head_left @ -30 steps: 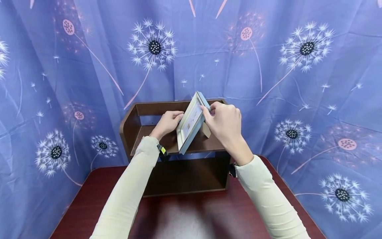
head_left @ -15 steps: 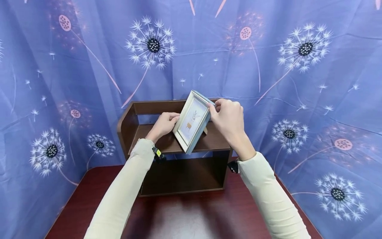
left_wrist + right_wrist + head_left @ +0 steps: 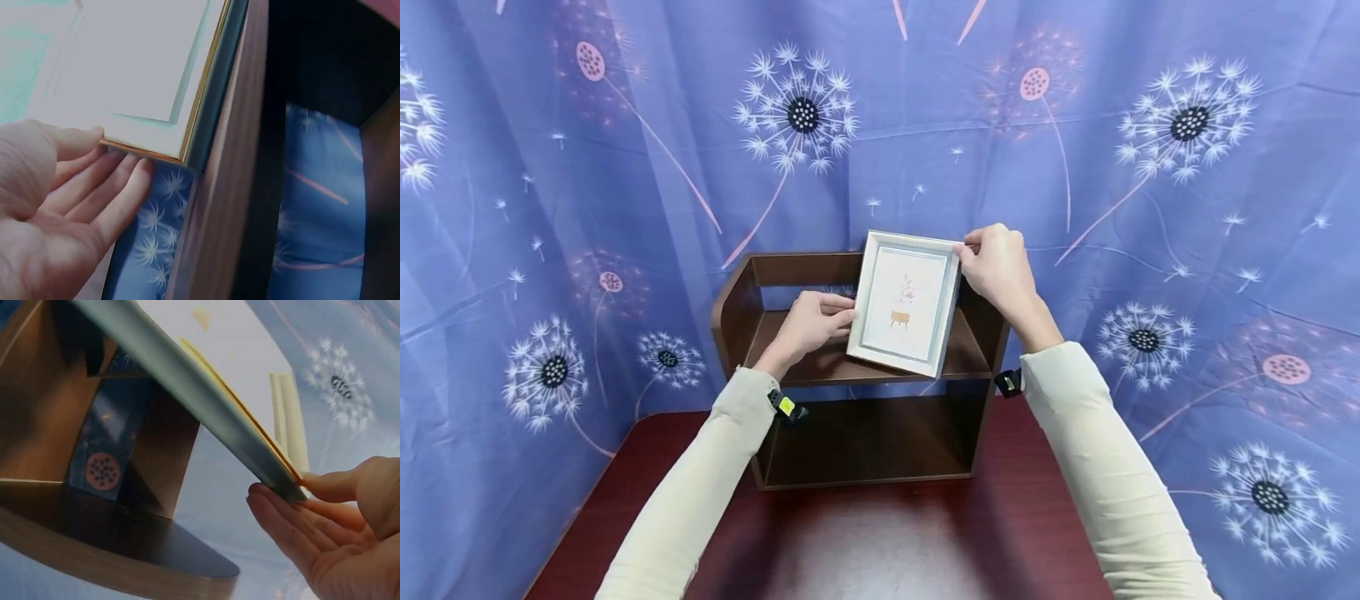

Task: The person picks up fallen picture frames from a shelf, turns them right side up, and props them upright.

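Observation:
A pale picture frame (image 3: 904, 300) with a drawing of a plant on a small stand faces me, tilted slightly, over the upper shelf of a brown two-tier desk shelf (image 3: 872, 375). My right hand (image 3: 1000, 265) pinches its upper right corner. In the right wrist view, the thumb lies on the front and the fingers behind the frame's edge. My left hand (image 3: 811, 327) holds the left side. The left wrist view shows that thumb at the front rim of the frame (image 3: 147, 140) and the fingertips behind it.
The desk shelf stands on a dark red table (image 3: 865, 542), with a lower compartment (image 3: 872, 437) beneath the upper shelf. A blue curtain (image 3: 910, 100) with a dandelion print hangs behind and on both sides.
The picture frame has turned from nearly edge-on and steeply leaning to facing me, closer to upright. My right hand has moved right and up with its corner; the left hand stays at its left side.

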Motion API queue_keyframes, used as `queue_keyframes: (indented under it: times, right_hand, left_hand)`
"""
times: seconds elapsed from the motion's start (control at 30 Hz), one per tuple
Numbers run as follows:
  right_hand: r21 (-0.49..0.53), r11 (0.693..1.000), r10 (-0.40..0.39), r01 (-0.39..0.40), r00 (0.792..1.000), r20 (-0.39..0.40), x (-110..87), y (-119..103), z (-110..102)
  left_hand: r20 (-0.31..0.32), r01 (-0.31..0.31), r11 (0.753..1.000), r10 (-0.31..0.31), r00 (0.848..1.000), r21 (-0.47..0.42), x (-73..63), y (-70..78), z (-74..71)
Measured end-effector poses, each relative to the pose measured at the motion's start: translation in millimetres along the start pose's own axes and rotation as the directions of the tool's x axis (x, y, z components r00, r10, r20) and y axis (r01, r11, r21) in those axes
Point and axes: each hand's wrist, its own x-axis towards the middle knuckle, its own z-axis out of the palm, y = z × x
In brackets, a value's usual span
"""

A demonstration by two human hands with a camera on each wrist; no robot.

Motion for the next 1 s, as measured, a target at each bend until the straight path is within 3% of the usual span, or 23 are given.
queue_keyframes:
  times: [0.27, 0.6, 0.73, 0.8, 0.87, 0.93, 1.0]
  right_hand:
    - [0.060, 0.997, 0.037, -0.046, 0.990, 0.138, 23.0, 7.4, 9.9]
    - [0.083, 0.996, 0.009, -0.021, 0.990, 0.141, 32.3, 14.7, 17.4]
    - [0.084, 0.996, -0.026, 0.016, 0.993, 0.119, 25.4, 21.5, 12.1]
    - [0.073, 0.997, -0.040, 0.032, 0.993, 0.114, 16.6, 25.0, 6.7]
    - [0.042, 0.998, -0.057, 0.052, 0.992, 0.115, 5.3, 30.5, -0.6]
    - [0.020, 0.997, -0.073, 0.071, 0.990, 0.118, -9.1, 38.0, -8.3]
    - [-0.004, 0.996, -0.087, 0.089, 0.988, 0.126, -24.7, 48.6, -16.0]
  left_hand:
    - [-0.141, 0.001, 1.000, -0.003, 0.990, -0.017, -21.3, 5.2, 11.3]
    - [-0.214, -0.020, 1.000, 0.020, 0.977, 0.003, -24.6, 3.0, 20.6]
    - [-0.256, -0.077, 0.983, 0.119, 0.959, 0.166, -29.6, 6.7, 17.7]
    - [-0.280, -0.139, 0.945, 0.225, 0.933, 0.294, -39.0, 13.5, 9.5]
    - [-0.288, -0.226, 0.878, 0.367, 0.884, 0.423, -52.3, 23.0, -3.9]
    - [-0.272, -0.311, 0.775, 0.518, 0.811, 0.550, -66.9, 31.2, -20.9]
    - [-0.254, -0.350, 0.663, 0.638, 0.727, 0.662, -81.8, 36.0, -39.8]
